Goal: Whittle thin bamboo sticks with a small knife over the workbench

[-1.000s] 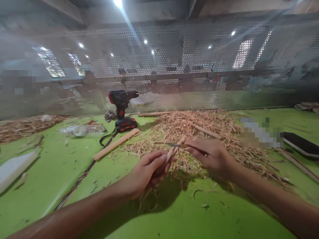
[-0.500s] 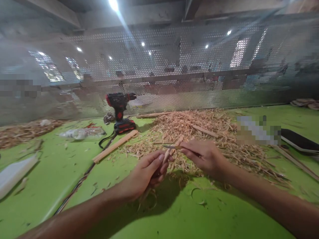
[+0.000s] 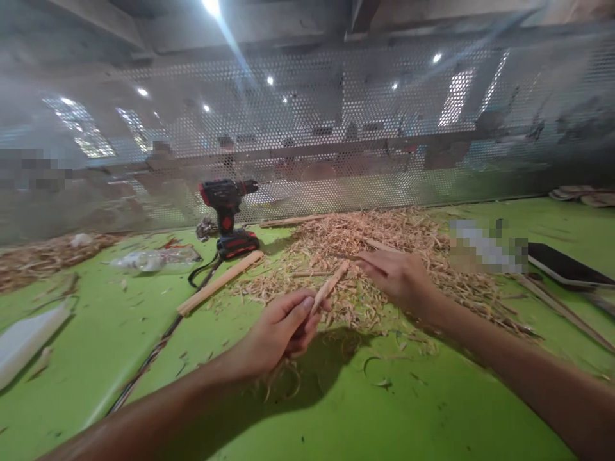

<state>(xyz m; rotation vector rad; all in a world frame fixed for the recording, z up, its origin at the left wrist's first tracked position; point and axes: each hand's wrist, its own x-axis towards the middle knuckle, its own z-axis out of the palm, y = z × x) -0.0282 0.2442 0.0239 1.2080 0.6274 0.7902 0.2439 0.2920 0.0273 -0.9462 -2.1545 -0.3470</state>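
Note:
My left hand (image 3: pixel 288 322) is closed around the lower end of a slim, pale wood strip (image 3: pixel 330 286), which slants up and to the right out of my fingers. Just past the strip's far end, my right hand (image 3: pixel 396 275) is closed on a knife (image 3: pixel 350 257). The blade points left and blends into the wood shavings (image 3: pixel 358 234) behind it; most of the handle is hidden in my fingers. The knife and the strip look apart.
A cordless drill (image 3: pixel 228 214) stands upright beside a flat wood piece (image 3: pixel 221 283) on the green table (image 3: pixel 355 410). A clear plastic bag (image 3: pixel 151 258) lies left, a dark phone (image 3: pixel 569 264) right. A cable (image 3: pixel 161 346) crosses the left side. Perforated metal panel (image 3: pixel 307 153) rises behind.
My right hand has moved the knife up and away along the strip, off its surface. My left hand keeps hold of the strip. The view has shifted slightly.

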